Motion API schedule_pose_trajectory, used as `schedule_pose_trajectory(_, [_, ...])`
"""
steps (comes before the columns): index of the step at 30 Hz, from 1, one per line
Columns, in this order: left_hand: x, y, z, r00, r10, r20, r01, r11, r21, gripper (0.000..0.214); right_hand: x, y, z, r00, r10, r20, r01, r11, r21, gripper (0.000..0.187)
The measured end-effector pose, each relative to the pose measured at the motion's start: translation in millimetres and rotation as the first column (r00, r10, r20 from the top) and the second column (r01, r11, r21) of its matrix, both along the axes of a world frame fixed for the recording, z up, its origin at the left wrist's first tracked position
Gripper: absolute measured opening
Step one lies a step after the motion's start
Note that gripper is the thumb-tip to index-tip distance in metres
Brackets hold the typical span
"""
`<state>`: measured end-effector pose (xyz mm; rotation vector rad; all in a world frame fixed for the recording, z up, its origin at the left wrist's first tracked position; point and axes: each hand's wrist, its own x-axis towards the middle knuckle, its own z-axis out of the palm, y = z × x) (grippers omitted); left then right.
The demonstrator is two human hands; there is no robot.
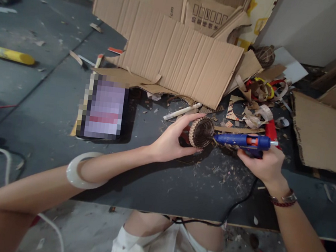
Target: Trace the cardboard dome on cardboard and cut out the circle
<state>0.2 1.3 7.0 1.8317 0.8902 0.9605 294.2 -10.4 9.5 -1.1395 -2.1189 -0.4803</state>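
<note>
My left hand (170,140) grips a small round cup of corrugated cardboard (193,134) between thumb and fingers, its hollow side turned to the right. In my right hand (265,163) is a blue hot glue gun (230,139), with a glue stick poking out of its back end. The gun's nozzle is at the cup's opening; whether it touches the inside I cannot tell. A black cord hangs from the gun towards the table's front edge. Just behind the cup lies a white stick (182,111).
Large torn cardboard sheets (175,58) lean at the back. Curled scraps (260,96) pile up behind the glue gun. A phone with a blurred screen (105,108) is at left, a yellow tube (9,54) farther left. More cardboard (324,135) lies right. Crumbs litter the dark table (148,188).
</note>
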Motion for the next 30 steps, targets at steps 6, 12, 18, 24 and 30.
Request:
schedule_pose_trajectory(6, [0.1, -0.4, -0.2, 1.000, 0.019, -0.008, -0.018, 1.000, 0.023, 0.080, 1.1, 1.1, 0.0, 1.000, -0.001, 0.024, 0.000, 0.999, 0.040, 0.024])
schedule_pose_trajectory(12, [0.3, 0.1, -0.9, 1.000, 0.022, 0.000, -0.022, 0.999, 0.029, 0.081, 1.9, 0.9, 0.0, 0.998, -0.048, 0.036, 0.048, 0.999, 0.023, 0.024])
schedule_pose_trajectory(18, [0.4, 1.0, -2.4, 0.999, 0.033, 0.004, -0.033, 0.999, 0.037, 0.081, 3.6, 2.2, 0.1, 1.000, -0.028, 0.012, 0.028, 0.999, 0.019, 0.023])
schedule_pose_trajectory(24, [0.4, 0.7, -1.1, 0.999, 0.041, 0.003, -0.041, 0.998, 0.038, 0.081, 1.7, 1.0, 1.5, 1.000, -0.019, 0.021, 0.019, 1.000, 0.012, 0.024])
schedule_pose_trajectory(30, [0.8, 0.0, 1.5, 0.999, 0.052, 0.008, -0.052, 0.998, 0.040, 0.079, 1.4, 3.0, 0.5, 0.994, -0.106, 0.011, 0.105, 0.993, 0.050, 0.021])
